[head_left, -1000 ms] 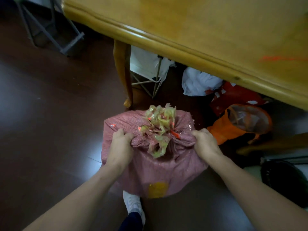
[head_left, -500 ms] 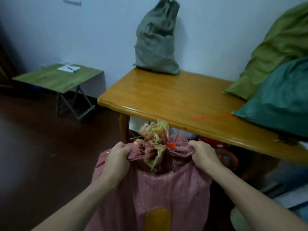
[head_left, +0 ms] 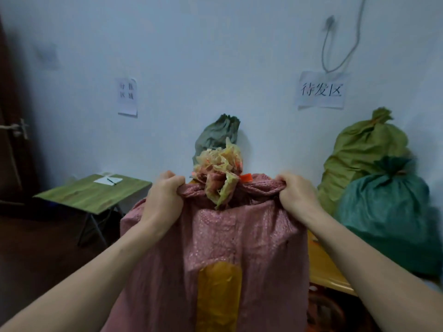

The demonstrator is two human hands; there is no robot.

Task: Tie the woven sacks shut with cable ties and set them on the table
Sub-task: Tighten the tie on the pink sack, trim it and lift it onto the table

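Observation:
A pink woven sack point(head_left: 239, 240) hangs lifted in front of me, with a yellow tape patch on its front. Its gathered mouth point(head_left: 220, 168) is a yellowish frilled bunch, cinched by an orange cable tie point(head_left: 245, 177). My left hand point(head_left: 164, 195) grips the sack's top left shoulder. The top right shoulder is gripped by my right hand point(head_left: 296, 192). Behind the sack, the wooden table point(head_left: 326, 271) shows only as a strip at the right. On it stand a grey-green tied sack point(head_left: 215, 137), an olive sack point(head_left: 364, 152) and a teal sack point(head_left: 388, 216).
A small green folding table point(head_left: 91, 194) with a paper and pen stands at the left by the wall. A dark door point(head_left: 12, 140) is at the far left. Paper signs hang on the wall. Orange items lie under the wooden table at the lower right.
Both hands have lifted the pink sack from the floor up to table height. My view has risen from the floor to the wall and the sacks on the table.

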